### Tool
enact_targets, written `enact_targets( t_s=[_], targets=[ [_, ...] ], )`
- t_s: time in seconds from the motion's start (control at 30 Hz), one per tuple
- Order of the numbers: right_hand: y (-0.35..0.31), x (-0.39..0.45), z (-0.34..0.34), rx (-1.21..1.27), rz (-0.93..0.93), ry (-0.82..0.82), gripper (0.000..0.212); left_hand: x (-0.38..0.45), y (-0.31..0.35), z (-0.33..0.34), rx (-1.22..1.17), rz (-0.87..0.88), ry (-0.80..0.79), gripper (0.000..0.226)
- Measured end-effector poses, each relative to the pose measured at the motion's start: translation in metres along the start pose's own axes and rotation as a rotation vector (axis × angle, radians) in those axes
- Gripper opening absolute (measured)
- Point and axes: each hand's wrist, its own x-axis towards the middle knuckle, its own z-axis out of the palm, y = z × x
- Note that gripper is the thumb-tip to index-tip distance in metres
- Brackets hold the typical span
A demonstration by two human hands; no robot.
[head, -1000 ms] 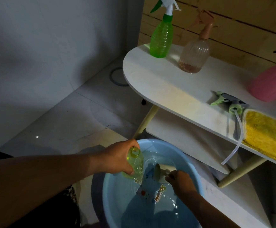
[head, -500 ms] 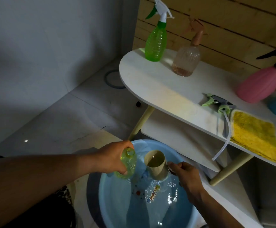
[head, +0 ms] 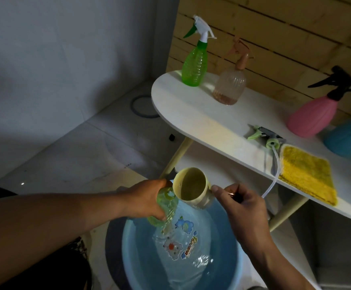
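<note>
The left hand [head: 147, 199] is curled round a small green bottle [head: 164, 213] and grips it by the upper body, so that the open neck tilts towards the cup [head: 193, 187]. The right hand [head: 240, 204] pinches the cup's handle, thumb on top and fingers folded beneath it. The cup is tipped, its mouth turned up and to the left and its lower lip touching the bottle's neck. A thin run of water [head: 166, 225] falls past the bottle into the blue basin [head: 225, 233] on the floor. Both hands hang over the far rim of the basin, which holds water.

Just behind the cup stands a pale table leg [head: 178, 155], and the lower shelf [head: 216, 166] lies close behind it. The white tabletop [head: 191, 116] curves above, its edge near the right hand. A loose spray head [head: 264, 136] lies at that edge, and its clear tube [head: 275, 174] droops over it, ending just beside the right hand's knuckles. A yellow cloth [head: 308, 176] lies beside the spray head. Further back stand a green spray bottle [head: 194, 63], a clear one [head: 230, 85], a pink one [head: 308, 117] and a blue one [head: 348, 137], well apart from the hands. To the left, bare floor [head: 82, 155] runs to the wall.
</note>
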Motion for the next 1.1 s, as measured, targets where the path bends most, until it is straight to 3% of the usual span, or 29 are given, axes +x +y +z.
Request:
enact_targets(
  t_s=[0.47, 0.73, 1.1],
  targets=[
    [-0.022, -0.003, -0.007, -0.328, -0.312, 0.096, 0.024, 0.005, 0.005, 0.001, -0.020, 0.044, 0.016, 0.080],
    [-0.025, -0.003, -0.006, -0.369, -0.366, 0.099, 0.022, 0.010, 0.004, 0.002, 0.001, 0.050, 0.023, 0.072],
    [-0.031, -0.003, -0.008, -0.441, -0.446, 0.123, 0.021, 0.014, 0.005, 0.004, 0.000, 0.068, 0.038, 0.080]
  ],
)
